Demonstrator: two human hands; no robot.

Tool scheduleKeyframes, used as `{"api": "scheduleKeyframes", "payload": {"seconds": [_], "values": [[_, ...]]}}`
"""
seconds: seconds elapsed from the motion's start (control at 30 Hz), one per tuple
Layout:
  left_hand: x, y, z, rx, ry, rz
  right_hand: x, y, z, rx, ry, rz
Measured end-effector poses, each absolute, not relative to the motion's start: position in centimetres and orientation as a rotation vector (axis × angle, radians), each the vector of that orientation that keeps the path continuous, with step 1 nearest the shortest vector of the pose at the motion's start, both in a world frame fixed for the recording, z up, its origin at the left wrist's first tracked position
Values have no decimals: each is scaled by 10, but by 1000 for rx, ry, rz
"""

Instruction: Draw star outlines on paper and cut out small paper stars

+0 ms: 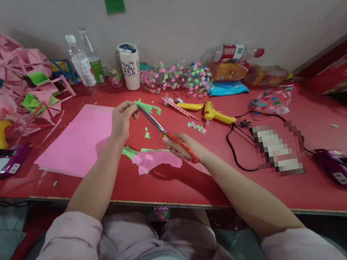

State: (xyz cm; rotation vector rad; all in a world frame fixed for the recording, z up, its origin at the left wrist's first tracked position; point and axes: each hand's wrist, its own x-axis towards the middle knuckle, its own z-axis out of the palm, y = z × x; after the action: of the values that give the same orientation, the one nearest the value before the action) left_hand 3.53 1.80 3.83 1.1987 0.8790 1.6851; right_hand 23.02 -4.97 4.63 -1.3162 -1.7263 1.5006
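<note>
My right hand [184, 146] grips a pair of scissors [177, 142] with red handles, its blades pointing up and to the left. The fingers of my left hand [123, 118] are pinched together at the blade tips, where the edge of a green paper piece [153, 108] shows. Whether all of that green paper is held or part lies on the table is hard to tell. Below the scissors, a pink paper scrap [157, 160] overlaps green scraps [128, 153]. Small green star cutouts [197, 127] lie to the right of the blades.
Pink sheets [77, 139] are stacked at left on the red table [170, 192]. A yellow glue gun [219, 113], yellow cutter [190, 106] and purple power box [346, 170] are on the right. A cup [131, 68], bottles [82, 65] and pink paper models [2, 61] stand along the wall.
</note>
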Motion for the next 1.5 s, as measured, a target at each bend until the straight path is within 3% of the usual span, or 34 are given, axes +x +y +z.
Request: {"api": "scheduleKeyframes", "payload": {"seconds": [1.5], "values": [[44, 17, 34, 1295, 898, 1745, 223, -56, 38, -1228, -1650, 1575]]}}
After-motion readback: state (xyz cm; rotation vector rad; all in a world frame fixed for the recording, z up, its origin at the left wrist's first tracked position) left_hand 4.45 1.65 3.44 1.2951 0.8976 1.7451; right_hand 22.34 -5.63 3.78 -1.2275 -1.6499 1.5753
